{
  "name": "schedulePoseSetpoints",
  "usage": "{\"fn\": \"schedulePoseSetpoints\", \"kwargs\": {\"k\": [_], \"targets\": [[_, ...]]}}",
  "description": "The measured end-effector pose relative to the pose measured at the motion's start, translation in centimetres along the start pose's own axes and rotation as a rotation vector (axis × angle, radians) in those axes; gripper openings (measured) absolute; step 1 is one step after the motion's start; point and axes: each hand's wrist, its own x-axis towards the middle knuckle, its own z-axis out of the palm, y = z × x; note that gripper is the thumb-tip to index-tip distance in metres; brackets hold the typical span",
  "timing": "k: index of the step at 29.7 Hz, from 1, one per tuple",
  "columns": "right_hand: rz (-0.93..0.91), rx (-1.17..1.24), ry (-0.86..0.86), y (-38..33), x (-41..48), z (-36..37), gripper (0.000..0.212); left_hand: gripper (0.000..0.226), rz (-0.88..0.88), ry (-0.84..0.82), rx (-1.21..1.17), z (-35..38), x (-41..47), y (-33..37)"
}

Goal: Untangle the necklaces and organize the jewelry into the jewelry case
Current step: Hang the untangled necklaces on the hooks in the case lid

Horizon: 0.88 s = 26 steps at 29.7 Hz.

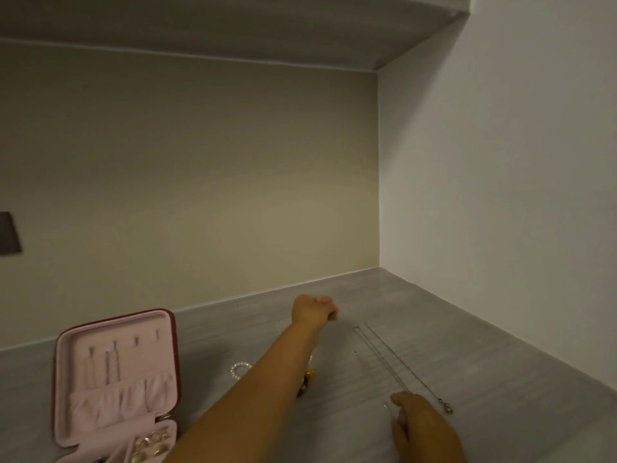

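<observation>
The pink jewelry case (83,349) stands open at the left, with one chain (112,365) hanging on its lid hooks and small pieces (150,446) in the tray. A thin silver necklace (400,365) lies stretched out on the grey desk, its pendant (447,408) at the near end. A fainter chain (369,379) lies beside it. My left hand (314,312) reaches far across the desk with its fingers curled, just left of the necklace's far end; no chain shows in it. My right hand (417,422) rests near me, its index fingertip touching the chains' near ends.
A pearl bracelet (240,368) and a yellow and red beaded piece (309,379) lie by my left forearm, partly hidden by it. Walls close the desk (484,379) at the back and the right. A shelf (233,25) hangs overhead.
</observation>
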Motion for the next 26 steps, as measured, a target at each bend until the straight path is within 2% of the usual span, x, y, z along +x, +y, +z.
{"fn": "schedulePoseSetpoints", "kwargs": {"k": [2, 5, 10, 12, 16, 18, 22, 26], "targets": [[0.032, -0.013, 0.036, -0.8, -0.5, 0.0, 0.036, 0.02, 0.0, -0.023, -0.098, -1.2, -1.1, 1.0], [0.056, 0.056, -0.003, -3.1, -0.8, -0.1, 0.019, 0.022, 0.062, -0.01, -0.205, -3.2, -2.7, 2.3], [0.083, 0.183, -0.209, -7.5, -0.5, 0.3, 0.034, 0.021, 0.124, 0.025, -0.324, -7.1, -5.0, 4.1], [0.099, 0.263, -0.229, -9.0, -0.4, 0.9, 0.04, 0.022, 0.152, 0.046, -0.338, -8.8, -5.8, 4.6], [0.124, 0.592, -0.164, -12.5, -0.7, 2.6, 0.018, 0.021, 0.21, 0.105, -0.347, -13.4, -7.0, 5.4], [0.1, 0.76, -0.19, -14.6, -0.5, 3.0, 0.019, 0.02, 0.239, 0.123, -0.335, -16.1, -7.6, 5.6], [0.03, 0.922, -0.198, -18.8, 0.7, 3.4, 0.011, 0.017, 0.252, 0.136, -0.276, -20.5, -9.0, 4.8], [0.043, 1.056, -0.216, -22.5, 2.3, 4.5, 0.013, 0.019, 0.259, 0.113, -0.182, -23.5, -10.6, 2.9]]}}
